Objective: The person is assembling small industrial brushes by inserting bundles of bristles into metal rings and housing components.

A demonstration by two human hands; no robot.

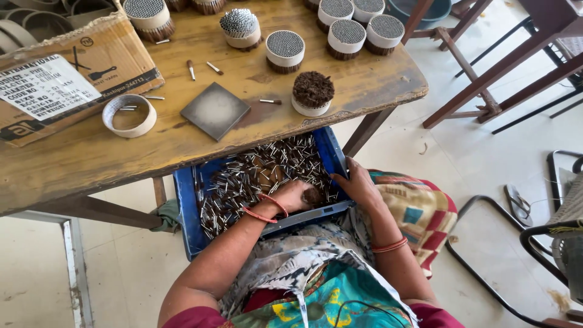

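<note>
Ok so you're sitting w/ a blue crate [185,212] on your lap, tucked half under the front edge of the wooden tabletop [79,161]. It's full of small metal-tipped sticks [243,176], loose pile, all directions. Your left hand [294,194] is down in the pile near the crate's near wall, fingers curled together around a brown clump, though I can't tell how tight bc they're mostly buried. Your right hand [358,182] sits on the crate's right rim, fingers spread apart and hooked over the edge, pinning nothing that I can see.

Room-wise: the tabletop edge is chipped and ragged at the right corner, and the crate has almost no gap above its far half. Open floor to your right, but chair legs [480,79] and a black frame [486,255] crowd it.

Packages etc: flat cardboard box [115,54] at the left of the tabletop, brown, w/ a white rectangular label [45,88] plus black print. Just right of it an empty white ring [129,115], then a dark square plate [215,110]. Round packed bundles [285,50] line the far edge, one brown-topped bundle [313,93] near the front edge.
</note>
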